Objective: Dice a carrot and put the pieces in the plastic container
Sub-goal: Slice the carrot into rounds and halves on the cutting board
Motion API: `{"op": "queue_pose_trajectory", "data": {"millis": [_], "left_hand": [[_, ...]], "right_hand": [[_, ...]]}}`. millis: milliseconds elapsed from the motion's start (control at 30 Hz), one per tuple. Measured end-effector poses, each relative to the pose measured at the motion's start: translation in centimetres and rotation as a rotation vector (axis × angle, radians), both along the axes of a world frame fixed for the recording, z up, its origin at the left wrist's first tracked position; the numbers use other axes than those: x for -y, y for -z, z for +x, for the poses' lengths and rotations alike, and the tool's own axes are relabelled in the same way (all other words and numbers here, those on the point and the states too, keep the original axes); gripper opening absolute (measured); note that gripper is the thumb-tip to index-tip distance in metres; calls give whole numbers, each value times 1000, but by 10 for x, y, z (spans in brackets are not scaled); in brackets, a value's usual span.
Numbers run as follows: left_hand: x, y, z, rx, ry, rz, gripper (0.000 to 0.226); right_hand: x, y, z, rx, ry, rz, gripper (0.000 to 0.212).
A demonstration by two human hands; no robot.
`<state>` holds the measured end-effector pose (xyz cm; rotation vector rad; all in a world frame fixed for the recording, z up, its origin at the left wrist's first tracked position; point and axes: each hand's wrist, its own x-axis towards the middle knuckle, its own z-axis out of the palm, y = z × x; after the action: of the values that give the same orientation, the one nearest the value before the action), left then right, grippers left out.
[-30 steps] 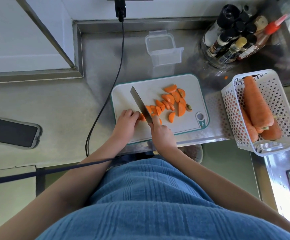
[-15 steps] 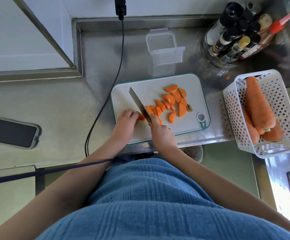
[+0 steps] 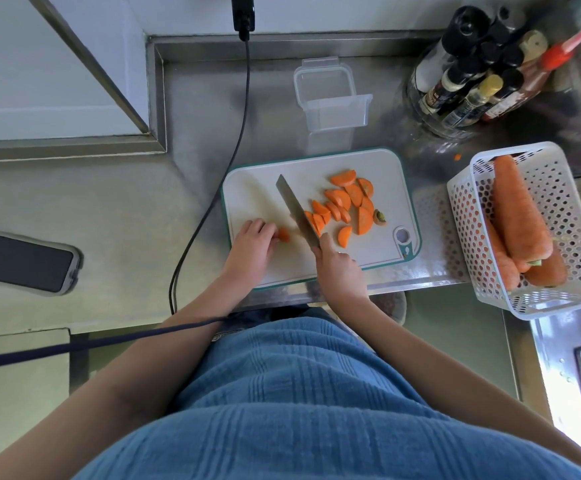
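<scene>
steel counter (image 3: 109,202), white wall (image 3: 39,64), pale green floor (image 3: 455,341)

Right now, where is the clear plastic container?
The plastic container stands on the steel counter just beyond the cutting board, left of the bottles.

Steel counter (image 3: 126,209) — cutting board (image 3: 257,188), plastic container (image 3: 330,98), phone (image 3: 22,261), carrot basket (image 3: 559,188), bottle jar (image 3: 431,116).

Orange carrot half-slices (image 3: 346,206) heaped on board; clear plastic container (image 3: 330,95) empty behind
</scene>
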<state>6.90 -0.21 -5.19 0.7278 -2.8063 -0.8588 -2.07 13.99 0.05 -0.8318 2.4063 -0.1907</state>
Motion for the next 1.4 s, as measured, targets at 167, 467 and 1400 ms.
{"op": "queue_pose_trajectory", "data": {"millis": [167, 467, 1400], "left_hand": [[0, 1, 2, -4, -53, 20, 5], [-5, 0, -1, 8, -126, 103, 11], [-6, 6, -2, -30, -135, 78, 6]], "right_hand": [[8, -9, 7, 42, 43, -89, 30], [18, -5, 12, 52, 3, -58, 23], [24, 12, 15, -30, -103, 51, 34]]}}
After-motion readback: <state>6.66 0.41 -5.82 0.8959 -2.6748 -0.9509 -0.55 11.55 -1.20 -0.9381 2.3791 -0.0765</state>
